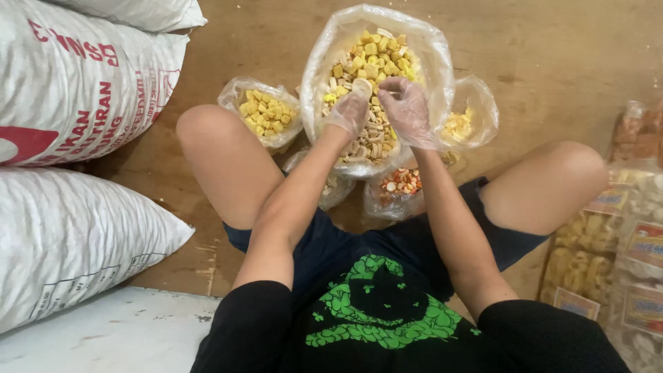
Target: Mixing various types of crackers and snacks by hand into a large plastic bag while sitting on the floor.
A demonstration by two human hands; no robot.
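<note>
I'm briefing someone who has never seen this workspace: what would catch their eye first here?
The big clear bag of yellow and pale snack pieces, top centre, with the gloved left hand and right hand meeting over it. A smaller bag of yellow cubes sits to its left, and large white sacks fill the left edge.

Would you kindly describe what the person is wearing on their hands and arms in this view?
Both the left hand and the right hand are covered by thin, loose, see-through plastic gloves that wrinkle and end about the wrists. The forearms are bare, with no watch or band in view. Short black sleeves of a black shirt with a green print cover the upper arms.
</note>
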